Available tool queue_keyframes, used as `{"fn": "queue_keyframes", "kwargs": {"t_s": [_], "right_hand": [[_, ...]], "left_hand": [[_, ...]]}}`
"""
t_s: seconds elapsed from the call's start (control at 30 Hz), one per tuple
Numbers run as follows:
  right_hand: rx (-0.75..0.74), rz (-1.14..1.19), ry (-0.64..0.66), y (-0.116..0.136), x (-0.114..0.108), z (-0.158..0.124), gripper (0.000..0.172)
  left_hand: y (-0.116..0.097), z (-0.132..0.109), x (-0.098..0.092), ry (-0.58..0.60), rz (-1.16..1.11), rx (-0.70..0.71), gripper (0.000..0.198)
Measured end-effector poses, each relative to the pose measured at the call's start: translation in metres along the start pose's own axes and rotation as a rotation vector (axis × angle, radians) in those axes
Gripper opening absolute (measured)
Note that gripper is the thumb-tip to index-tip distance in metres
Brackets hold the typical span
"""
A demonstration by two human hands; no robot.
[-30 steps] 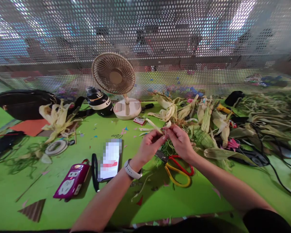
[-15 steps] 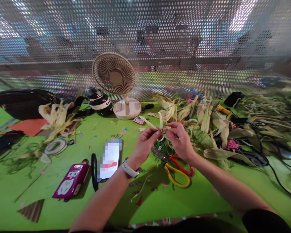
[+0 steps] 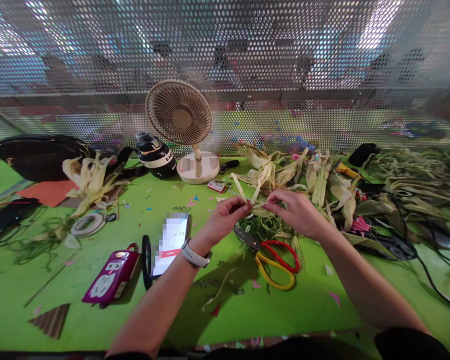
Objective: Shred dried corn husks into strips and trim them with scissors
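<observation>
The left hand (image 3: 225, 216) and the right hand (image 3: 297, 212) are both closed in a pinch on the same husk strips (image 3: 253, 198). They hold them in the air above the green worktop (image 3: 307, 305), just behind the scissors (image 3: 275, 257). Two pale ends stand up free between the hands.

To my judgement the work is somewhere in the middle. The strips are gathered at the pinch, but the ends are loose and nothing looks tied. A big pile of husks (image 3: 322, 180) waits at the right.

As for writing, the phone (image 3: 170, 242) has a blurred screen with only the digits "13" legible. The black bottle (image 3: 155, 155) carries white letters and the small packet (image 3: 216, 186) some print, both too small to read.
</observation>
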State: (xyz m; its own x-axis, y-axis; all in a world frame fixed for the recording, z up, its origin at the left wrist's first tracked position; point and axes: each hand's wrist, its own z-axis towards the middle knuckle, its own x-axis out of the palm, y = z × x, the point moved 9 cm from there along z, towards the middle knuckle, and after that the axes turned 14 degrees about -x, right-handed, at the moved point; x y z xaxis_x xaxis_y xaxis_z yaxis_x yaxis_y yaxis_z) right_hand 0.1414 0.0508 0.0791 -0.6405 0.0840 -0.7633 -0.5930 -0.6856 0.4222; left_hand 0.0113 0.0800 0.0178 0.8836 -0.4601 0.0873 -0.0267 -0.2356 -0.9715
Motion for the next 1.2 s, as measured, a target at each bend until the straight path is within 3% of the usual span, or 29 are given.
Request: {"fn": "queue_keyframes", "kwargs": {"t_s": [0.2, 0.4, 0.57, 0.73, 1.0, 1.2], "right_hand": [[-0.261, -0.234, 0.028, 0.031, -0.007, 0.002, 0.016], [-0.509, -0.269, 0.13, 0.05, 0.023, -0.001, 0.016], [-0.387, -0.376, 0.064, 0.036, 0.025, 0.001, 0.019], [-0.282, -0.318, 0.002, 0.027, 0.021, 0.0, 0.026], [-0.161, -0.248, -0.134, 0.024, 0.011, -0.001, 0.025], [-0.002, -0.1, -0.149, 0.01, 0.013, -0.003, 0.021]], "left_hand": [[-0.003, -0.005, 0.008, 0.004, 0.237, 0.0, 0.019], [-0.002, -0.017, 0.033, 0.135, 0.463, 0.112, 0.011], [-0.011, -0.02, 0.03, 0.097, 0.483, 0.139, 0.014], [-0.019, -0.022, 0.027, 0.091, 0.415, 0.133, 0.016], [-0.007, -0.017, 0.022, 0.061, 0.028, -0.02, 0.021], [-0.001, -0.011, 0.013, -0.039, 0.082, 0.0, 0.028]]}}
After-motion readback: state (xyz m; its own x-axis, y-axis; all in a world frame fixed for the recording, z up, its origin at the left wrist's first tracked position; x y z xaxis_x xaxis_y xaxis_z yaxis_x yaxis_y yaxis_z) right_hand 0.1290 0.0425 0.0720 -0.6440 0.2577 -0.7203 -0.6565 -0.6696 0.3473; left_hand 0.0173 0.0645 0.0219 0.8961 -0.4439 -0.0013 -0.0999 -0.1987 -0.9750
